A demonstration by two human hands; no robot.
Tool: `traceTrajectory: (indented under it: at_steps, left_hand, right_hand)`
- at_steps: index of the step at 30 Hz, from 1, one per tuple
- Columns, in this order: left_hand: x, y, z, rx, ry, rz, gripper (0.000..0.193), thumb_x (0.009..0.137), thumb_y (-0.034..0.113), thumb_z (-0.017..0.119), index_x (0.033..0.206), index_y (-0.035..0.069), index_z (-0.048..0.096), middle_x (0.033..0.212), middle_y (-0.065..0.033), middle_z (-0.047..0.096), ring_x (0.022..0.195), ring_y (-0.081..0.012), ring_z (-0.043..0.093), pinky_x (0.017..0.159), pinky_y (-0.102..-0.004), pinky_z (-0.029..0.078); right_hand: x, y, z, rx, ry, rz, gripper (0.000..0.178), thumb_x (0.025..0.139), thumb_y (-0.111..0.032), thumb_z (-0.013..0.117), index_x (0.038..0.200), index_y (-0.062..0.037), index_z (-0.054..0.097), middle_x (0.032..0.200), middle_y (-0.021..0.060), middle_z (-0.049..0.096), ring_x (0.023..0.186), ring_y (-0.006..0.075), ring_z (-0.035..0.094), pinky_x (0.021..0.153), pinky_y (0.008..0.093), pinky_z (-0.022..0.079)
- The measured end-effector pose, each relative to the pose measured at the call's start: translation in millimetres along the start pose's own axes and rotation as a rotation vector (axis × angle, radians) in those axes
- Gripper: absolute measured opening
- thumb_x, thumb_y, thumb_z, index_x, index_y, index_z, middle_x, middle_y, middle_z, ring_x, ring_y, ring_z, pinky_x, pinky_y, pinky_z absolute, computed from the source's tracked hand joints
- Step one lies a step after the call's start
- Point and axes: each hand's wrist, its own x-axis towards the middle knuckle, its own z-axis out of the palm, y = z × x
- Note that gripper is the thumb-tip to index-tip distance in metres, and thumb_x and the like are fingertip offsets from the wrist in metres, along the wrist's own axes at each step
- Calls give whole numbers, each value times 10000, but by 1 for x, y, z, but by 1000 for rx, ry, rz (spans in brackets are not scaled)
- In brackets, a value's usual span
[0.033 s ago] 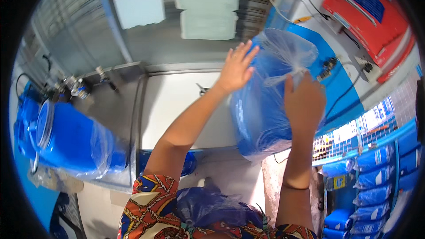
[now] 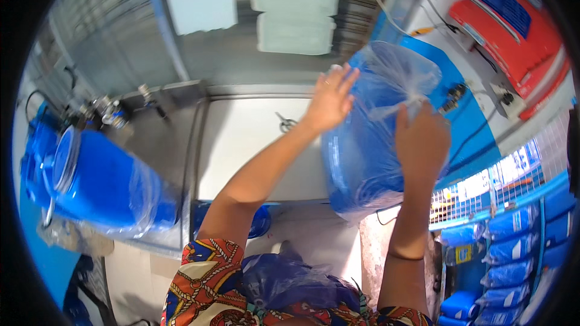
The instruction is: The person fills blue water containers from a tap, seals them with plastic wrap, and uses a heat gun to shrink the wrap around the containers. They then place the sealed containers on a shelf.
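Note:
On the white counter (image 2: pixel 260 163), at its right end, stands a large blue container (image 2: pixel 356 151) inside a clear plastic bag (image 2: pixel 399 63). The bag's mouth is gathered into a bunch at the top right. My right hand (image 2: pixel 423 142) is closed on that gathered neck, its fingertips partly hidden. My left hand (image 2: pixel 330 99) lies against the container's upper left side with fingers stretched out over the plastic. A small white bit shows by its fingertips, too unclear to name. Scissors (image 2: pixel 287 123) lie on the counter left of the container, near my left wrist.
At left, a big blue jug (image 2: pixel 96 181) with a wide lid leans by a steel sink (image 2: pixel 163 139) with taps (image 2: pixel 112 115). A red machine (image 2: pixel 510 39) sits at the far right. Racks of wrapped blue packs (image 2: pixel 510 247) stand at lower right. Glass (image 2: pixel 211 63) closes the back.
The view has shifted slightly, so the scene sits a little further right. Both hands keep their places on the bagged container.

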Motion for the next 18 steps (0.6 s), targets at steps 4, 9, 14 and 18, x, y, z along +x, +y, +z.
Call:
traceTrajectory:
  at_steps: [4,9,14,18]
  left_hand:
    - [-76,41,-92,-251,-108,201,321,734,30,566,1047,7,634,1246,-157,550,1220,-374,478,1010,-487,393]
    - [-142,59,-281,-100,92,126,206,706,46,529,821,44,700,1067,-97,653,1078,-330,589,878,-426,499]
    - [-194,72,-463,607,476,4,191,718,104,541,813,44,695,1006,-125,661,962,-324,597,850,-411,477]
    - [-246,26,-574,718,888,-196,193,826,110,538,872,9,696,1042,-153,644,997,-273,586,898,-385,443]
  right_hand:
    - [-1,-2,-2,141,136,-54,448,902,-284,581,1247,-11,498,1131,249,562,1068,410,525,913,474,432]
    - [-17,-66,-42,450,538,-141,490,885,-232,638,1323,-73,484,1321,198,455,1248,370,412,1050,482,337]
    - [-70,-254,-134,1108,287,-822,506,850,-337,674,1289,-119,548,1319,188,475,1247,356,449,1018,444,380]
    - [-64,-403,-177,1394,-13,-1319,630,751,-417,718,1291,-133,563,1317,213,473,1265,412,407,1057,509,326]
